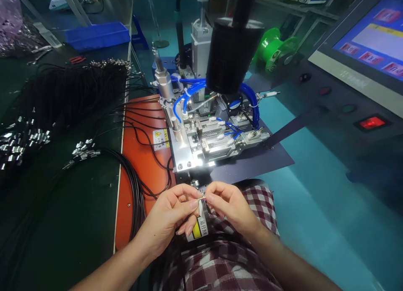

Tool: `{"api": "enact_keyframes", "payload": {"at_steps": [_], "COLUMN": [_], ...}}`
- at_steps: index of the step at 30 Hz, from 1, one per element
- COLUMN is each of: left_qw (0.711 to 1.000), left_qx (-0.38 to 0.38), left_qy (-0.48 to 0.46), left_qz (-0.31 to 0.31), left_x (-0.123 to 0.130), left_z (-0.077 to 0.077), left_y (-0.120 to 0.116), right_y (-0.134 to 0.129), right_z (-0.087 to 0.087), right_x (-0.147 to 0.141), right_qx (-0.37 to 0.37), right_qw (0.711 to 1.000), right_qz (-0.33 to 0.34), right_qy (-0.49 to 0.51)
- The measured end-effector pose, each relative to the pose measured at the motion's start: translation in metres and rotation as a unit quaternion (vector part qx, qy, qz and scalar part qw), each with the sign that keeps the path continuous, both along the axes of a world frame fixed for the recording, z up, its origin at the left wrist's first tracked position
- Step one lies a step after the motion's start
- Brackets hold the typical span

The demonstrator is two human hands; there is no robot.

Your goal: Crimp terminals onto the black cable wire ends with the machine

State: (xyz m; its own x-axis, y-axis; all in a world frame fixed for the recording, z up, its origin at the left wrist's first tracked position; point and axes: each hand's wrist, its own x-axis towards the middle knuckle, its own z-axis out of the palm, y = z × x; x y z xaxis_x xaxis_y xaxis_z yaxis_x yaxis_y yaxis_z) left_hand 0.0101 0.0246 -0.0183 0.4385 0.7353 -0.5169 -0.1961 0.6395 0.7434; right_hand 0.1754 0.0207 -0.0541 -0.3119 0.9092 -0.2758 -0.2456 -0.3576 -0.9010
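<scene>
My left hand (176,209) and my right hand (228,205) meet just in front of the machine, above my lap. Between their fingertips are thin coloured wires (202,198) at a cable end. The left thumb and forefinger pinch them from one side, the right thumb and forefinger from the other. A label with a yellow band (197,231) shows just below the hands. Right behind them stands the metal machine (204,135) with blue air tubes. Black cables (134,190) run in a bundle over the orange plate (126,219) on the left.
A large heap of black cables (72,89) with metal ends lies on the dark table at left. Behind it are a blue tray (97,35) and red-handled pliers (77,60). A black cylinder (234,56) hangs over the machine. A control screen (374,35) and green spool (272,49) stand right.
</scene>
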Motion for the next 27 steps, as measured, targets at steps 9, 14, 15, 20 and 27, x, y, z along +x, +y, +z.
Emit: {"api": "enact_keyframes", "payload": {"at_steps": [9, 14, 15, 20, 27], "left_qw": [1.000, 1.000, 1.000, 1.000, 1.000], "left_qx": [-0.002, 0.003, 0.002, 0.001, 0.008], "left_qy": [-0.008, -0.007, -0.007, -0.013, -0.005], "left_qz": [0.013, 0.010, 0.010, 0.013, 0.016], "left_x": [0.000, 0.000, 0.000, 0.001, 0.000], "left_z": [0.000, 0.000, 0.000, -0.001, -0.002], "left_y": [0.000, 0.000, 0.000, 0.000, 0.000], "right_y": [-0.009, -0.008, -0.008, -0.010, -0.009], "right_z": [-0.004, 0.000, 0.001, 0.004, 0.007], "right_x": [-0.007, -0.005, -0.004, 0.001, -0.001], "right_qx": [0.117, 0.224, 0.236, 0.298, 0.310], "right_qw": [0.982, 0.947, 0.941, 0.917, 0.910], "right_qz": [-0.064, -0.086, -0.095, -0.099, -0.101], "right_qy": [-0.131, -0.213, -0.223, -0.248, -0.257]}}
